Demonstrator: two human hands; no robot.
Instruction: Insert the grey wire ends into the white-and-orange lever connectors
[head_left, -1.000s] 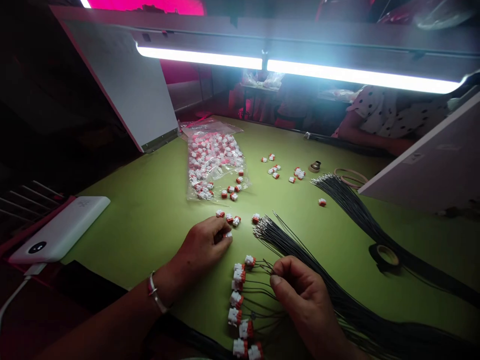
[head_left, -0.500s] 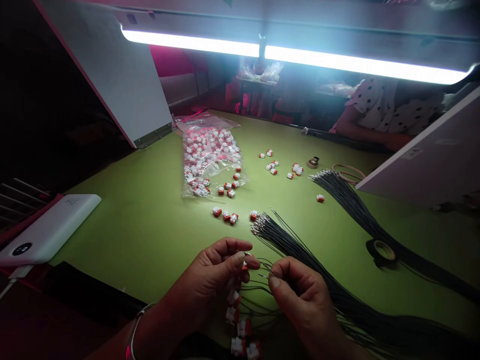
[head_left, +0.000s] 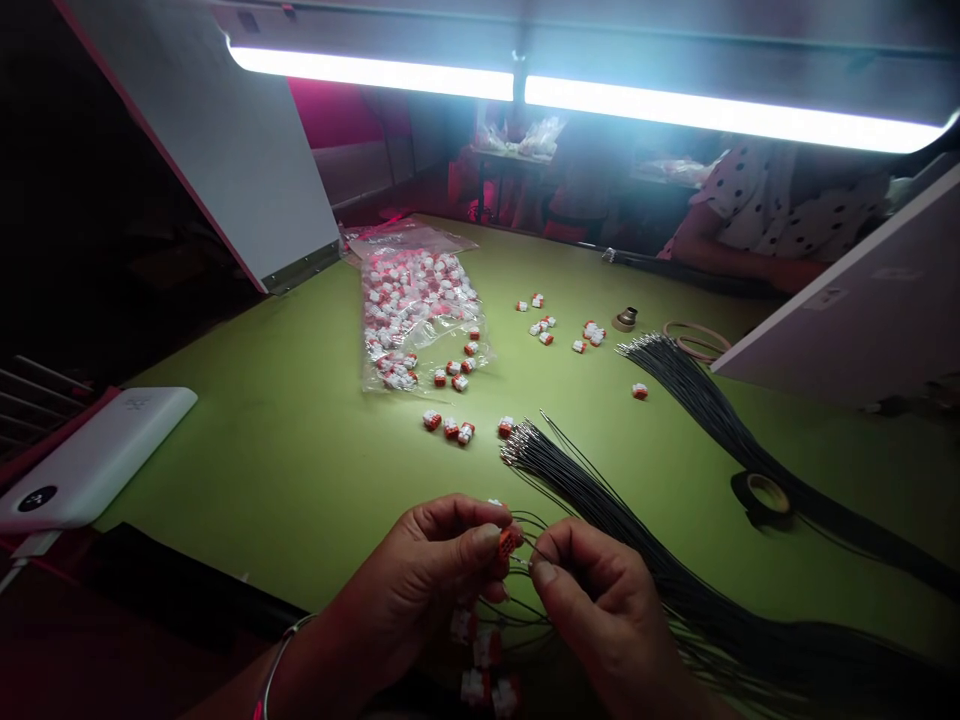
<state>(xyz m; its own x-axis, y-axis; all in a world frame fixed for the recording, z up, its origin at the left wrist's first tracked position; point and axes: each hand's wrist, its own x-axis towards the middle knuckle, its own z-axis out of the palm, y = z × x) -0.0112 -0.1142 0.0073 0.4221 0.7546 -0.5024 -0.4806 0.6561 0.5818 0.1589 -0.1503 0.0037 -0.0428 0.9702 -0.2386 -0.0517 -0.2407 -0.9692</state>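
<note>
The left hand [head_left: 442, 560] is raised just left of the black wire bundle [head_left: 592, 490], thumb and fingertips gripping an orange-and-white connector [head_left: 508, 541]. Close against that bundle's left side, the right hand [head_left: 600, 580] has its fingers curled and its thumb and forefinger pinching a thin wire [head_left: 523, 562], its bare tip beside the connector. Below the left hand, left of the bundle, dim wired connectors [head_left: 474, 686] lie on the tabletop [head_left: 285, 450]. Three loose connectors [head_left: 450, 428] sit left of the bundle's metal tips. Beyond them, farther left of the bundle, a clear plastic bag [head_left: 444, 324] contains many white-and-red connectors. Right of the bundle are a black tape roll [head_left: 752, 493] and a second bundle [head_left: 697, 400].
</note>
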